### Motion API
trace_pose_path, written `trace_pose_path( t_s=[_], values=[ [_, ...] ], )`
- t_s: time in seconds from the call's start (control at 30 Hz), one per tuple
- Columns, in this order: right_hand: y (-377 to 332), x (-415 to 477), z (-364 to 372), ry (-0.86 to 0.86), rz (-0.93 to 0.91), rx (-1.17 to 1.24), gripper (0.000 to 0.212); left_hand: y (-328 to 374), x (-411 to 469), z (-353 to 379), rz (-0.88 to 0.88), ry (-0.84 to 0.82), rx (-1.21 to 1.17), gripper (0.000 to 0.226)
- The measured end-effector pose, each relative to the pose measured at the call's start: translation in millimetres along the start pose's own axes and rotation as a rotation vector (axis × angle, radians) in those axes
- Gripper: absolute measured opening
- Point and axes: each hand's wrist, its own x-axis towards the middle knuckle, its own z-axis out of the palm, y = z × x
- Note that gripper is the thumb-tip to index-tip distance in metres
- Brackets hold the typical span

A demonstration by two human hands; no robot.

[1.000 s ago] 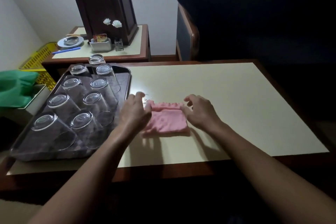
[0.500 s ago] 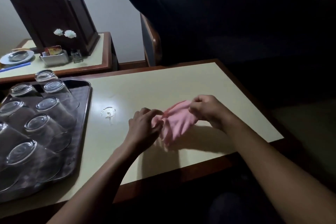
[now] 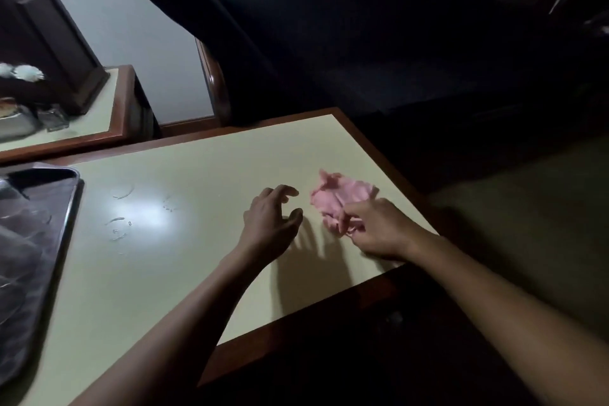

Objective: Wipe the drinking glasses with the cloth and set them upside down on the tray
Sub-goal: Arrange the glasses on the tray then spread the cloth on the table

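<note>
The pink cloth (image 3: pixel 341 196) lies crumpled on the cream table near its right edge. My right hand (image 3: pixel 379 227) pinches the cloth's near side with curled fingers. My left hand (image 3: pixel 272 221) hovers just left of the cloth with fingers spread and loosely bent, holding nothing. The dark tray (image 3: pixel 56 208) sits at the far left edge of the view, and the upside-down glasses (image 3: pixel 16 241) on it show only as a blur.
Wet ring marks (image 3: pixel 118 224) dot the table (image 3: pixel 164 257) between tray and hands. A dark armchair (image 3: pixel 329 43) stands behind the table. A side table (image 3: pixel 108 99) with a dark wooden box and small items is at the back left.
The cloth has moved right toward the table's edge and is crumpled. My left hand has let go of it; my right hand still holds it. The view has swung right, away from the tray.
</note>
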Motion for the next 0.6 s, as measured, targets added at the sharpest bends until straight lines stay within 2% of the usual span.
trace_pose_path(
  t_s=[0.07,0.17,0.2,0.27,0.33,0.4,0.53,0.6],
  values=[
    [15,-9,4,0.04,0.028,0.076,0.025,0,1,13,0.086,0.033,0.063,0.033],
    [32,2,5,0.33,0.022,0.082,0.016,4,7,30,0.244,0.029,0.21,0.039],
    [37,8,7,0.378,0.019,0.073,0.016,7,10,35,0.268,-0.003,0.248,0.041],
    [46,20,10,0.281,0.07,-0.011,0.028,12,19,44,0.272,-0.106,0.35,0.047],
    [58,30,9,0.063,0.16,-0.135,0.05,16,28,48,0.273,-0.189,0.52,0.059],
    [64,41,1,-0.053,0.193,-0.186,0.06,18,32,48,0.269,-0.185,0.619,0.064],
    [69,65,-15,-0.132,0.166,-0.166,0.069,23,20,57,0.222,-0.11,0.653,0.064],
    [65,70,-18,-0.085,0.128,-0.106,0.072,25,15,65,0.184,-0.076,0.646,0.071]
  ],
)
